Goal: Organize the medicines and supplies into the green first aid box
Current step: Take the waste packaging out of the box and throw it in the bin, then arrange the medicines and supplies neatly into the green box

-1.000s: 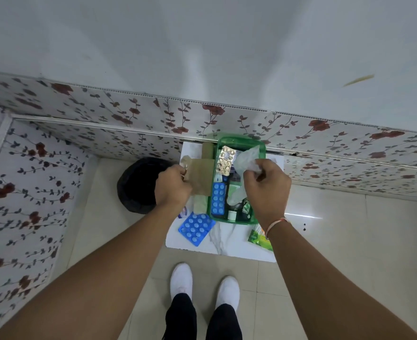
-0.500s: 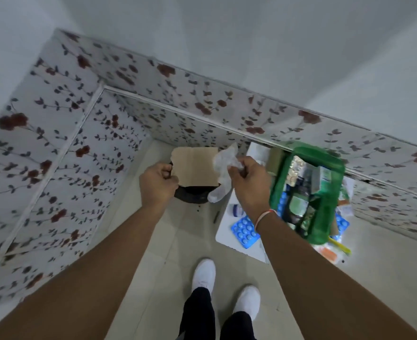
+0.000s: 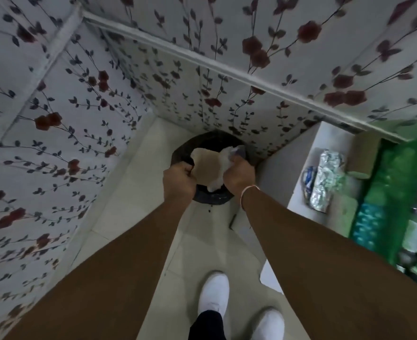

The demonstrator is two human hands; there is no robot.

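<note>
Mid-cleanup by the look of it, not packing right now. Left hand (image 3: 179,184) pinched shut on the left edge of a brown cardboard piece (image 3: 206,165), held right over the black bin (image 3: 212,200) in the corner. Right hand (image 3: 239,176) clamped on the other side, with a crumpled white wrapper (image 3: 223,160) bunched in the same grip. Cardboard stretched flat-ish between the two fists, long axis running left to right, face tilted up toward the camera. Probably trash about to get dropped.

Further right: silver foil blister strips (image 3: 325,177) lying loose on the white tabletop (image 3: 298,168), so still sorting left to do. Green first aid box (image 3: 399,182) at the far right edge, blurry, already holding several things, long side running away toward the wall.
</note>
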